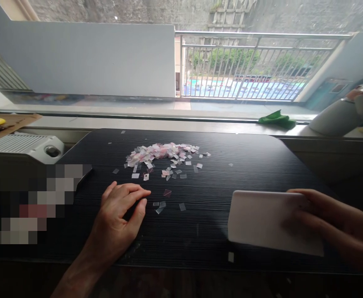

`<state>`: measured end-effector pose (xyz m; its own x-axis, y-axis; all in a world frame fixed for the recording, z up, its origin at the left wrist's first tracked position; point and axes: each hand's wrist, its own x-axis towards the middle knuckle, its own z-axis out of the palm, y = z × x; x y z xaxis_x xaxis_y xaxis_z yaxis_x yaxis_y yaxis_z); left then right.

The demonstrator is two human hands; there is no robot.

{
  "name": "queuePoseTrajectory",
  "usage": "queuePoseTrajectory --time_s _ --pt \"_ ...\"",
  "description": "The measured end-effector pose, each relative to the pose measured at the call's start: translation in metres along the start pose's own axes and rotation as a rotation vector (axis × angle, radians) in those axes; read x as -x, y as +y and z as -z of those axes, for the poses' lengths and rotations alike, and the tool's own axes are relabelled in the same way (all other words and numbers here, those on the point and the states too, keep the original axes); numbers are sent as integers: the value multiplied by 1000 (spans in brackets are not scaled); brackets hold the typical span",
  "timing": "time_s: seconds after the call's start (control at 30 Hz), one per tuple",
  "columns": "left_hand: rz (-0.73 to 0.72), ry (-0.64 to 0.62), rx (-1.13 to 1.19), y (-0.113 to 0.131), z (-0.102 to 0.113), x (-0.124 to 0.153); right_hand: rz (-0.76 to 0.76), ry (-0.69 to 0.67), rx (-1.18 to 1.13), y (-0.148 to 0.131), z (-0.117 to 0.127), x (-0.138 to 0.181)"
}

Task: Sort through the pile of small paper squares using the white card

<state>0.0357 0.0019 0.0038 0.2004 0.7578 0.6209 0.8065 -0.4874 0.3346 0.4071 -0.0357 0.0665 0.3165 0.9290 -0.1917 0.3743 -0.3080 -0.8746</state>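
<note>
My left hand [119, 215] rests on the black table [206, 236] with its fingers loosely bent, a gap between thumb and index finger and nothing visible in it. A few thin scraps [160, 207] of clear film lie just right of its fingertips. Beyond it spreads a heap of small white, pinkish and clear cut pieces [163, 153], looser toward the near side. In my right hand [327, 219] is a white flat rectangular object [262, 217], gripped at its right end and held tilted above the table's right part. Whether it is hollow cannot be seen.
One pale scrap [230, 257] lies near the table's front edge. A white slotted appliance [26, 145] stands at the left. On the window sill [200, 124] are a green cloth [277, 119] and a grey rounded object [336, 116]. The left side is partly pixelated.
</note>
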Motion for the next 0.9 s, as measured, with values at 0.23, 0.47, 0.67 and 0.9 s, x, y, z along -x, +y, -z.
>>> queuePoseTrajectory --time_s 0.23,0.47,0.67,0.9 --pt "5 -5 -4 -1 0 0 -22 -200 11 3 0 0" --pt "18 0 -5 -1 0 1 -17 -166 1 7 5 -1" --pt "25 3 -9 0 0 1 0 -187 -8 1 -1 -2" --pt "42 6 -1 -1 0 0 -5 -230 0 -1 2 -1"
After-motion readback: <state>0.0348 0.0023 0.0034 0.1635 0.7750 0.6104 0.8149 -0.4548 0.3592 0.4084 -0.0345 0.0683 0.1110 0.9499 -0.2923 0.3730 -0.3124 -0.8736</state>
